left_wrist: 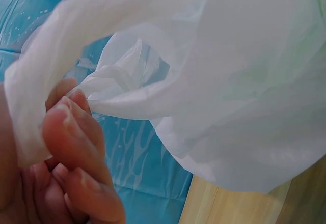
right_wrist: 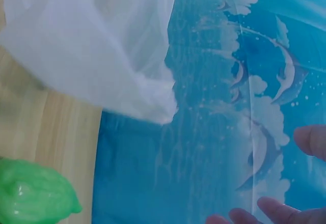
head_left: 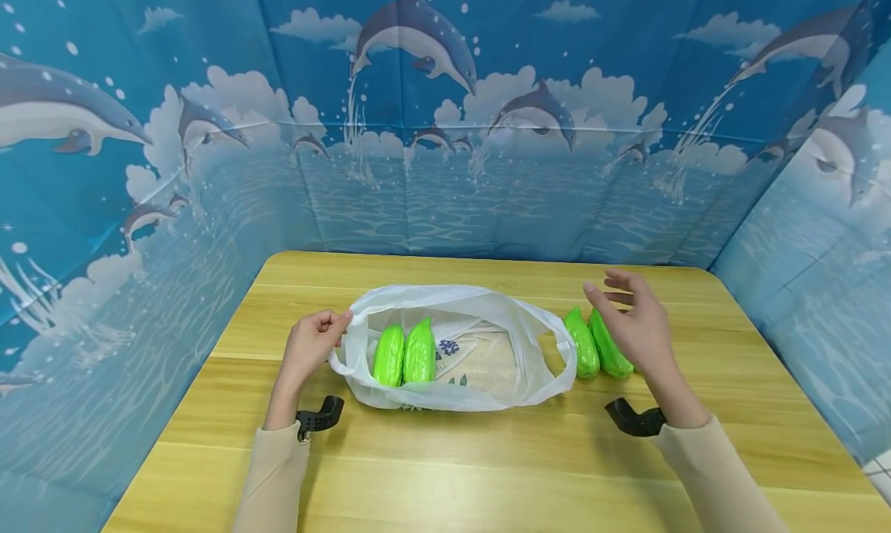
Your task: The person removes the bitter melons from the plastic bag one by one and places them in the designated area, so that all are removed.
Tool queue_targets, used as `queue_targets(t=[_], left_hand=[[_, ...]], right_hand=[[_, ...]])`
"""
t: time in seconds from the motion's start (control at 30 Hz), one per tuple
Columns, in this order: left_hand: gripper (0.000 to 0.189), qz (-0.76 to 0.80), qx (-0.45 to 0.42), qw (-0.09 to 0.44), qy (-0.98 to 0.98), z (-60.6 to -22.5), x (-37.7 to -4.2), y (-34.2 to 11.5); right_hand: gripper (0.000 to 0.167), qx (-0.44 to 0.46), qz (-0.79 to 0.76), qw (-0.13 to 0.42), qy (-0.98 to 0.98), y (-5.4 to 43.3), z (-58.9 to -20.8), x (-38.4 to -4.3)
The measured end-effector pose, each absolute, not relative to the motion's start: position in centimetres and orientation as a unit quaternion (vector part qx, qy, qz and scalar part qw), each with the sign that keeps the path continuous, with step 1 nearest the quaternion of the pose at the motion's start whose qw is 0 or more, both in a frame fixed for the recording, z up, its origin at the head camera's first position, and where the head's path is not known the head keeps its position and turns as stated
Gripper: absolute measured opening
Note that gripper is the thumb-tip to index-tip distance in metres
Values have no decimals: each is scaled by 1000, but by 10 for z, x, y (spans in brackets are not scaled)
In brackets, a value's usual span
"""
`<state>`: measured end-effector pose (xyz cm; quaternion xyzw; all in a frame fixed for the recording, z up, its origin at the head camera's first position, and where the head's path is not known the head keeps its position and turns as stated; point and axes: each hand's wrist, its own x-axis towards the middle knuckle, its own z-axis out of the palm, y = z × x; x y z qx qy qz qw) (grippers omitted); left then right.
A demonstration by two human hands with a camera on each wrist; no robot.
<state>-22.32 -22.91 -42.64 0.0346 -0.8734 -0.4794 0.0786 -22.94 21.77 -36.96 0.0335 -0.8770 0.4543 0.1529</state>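
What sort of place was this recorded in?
Probably an indoor corner staged for recording: dolphin-printed sheeting closes in the wooden table at the back and both sides, and what looks like tiled floor shows at the right edge.

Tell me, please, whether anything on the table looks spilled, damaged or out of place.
Nothing stands out: the left hand holds the white bag, two green vegetables lie inside it, and at least two more green ones lie on the table near the right hand.

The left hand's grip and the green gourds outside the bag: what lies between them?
In the head view, the white bag lies between them, two green gourds inside it.
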Motion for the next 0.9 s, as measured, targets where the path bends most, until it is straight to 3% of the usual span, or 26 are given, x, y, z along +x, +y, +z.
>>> queue_targets(t=[0.9], left_hand=[[47,-483,35,82,-871,-428,-224,-229]], right_hand=[[68,127,450,71,-881,183,-360,-219]])
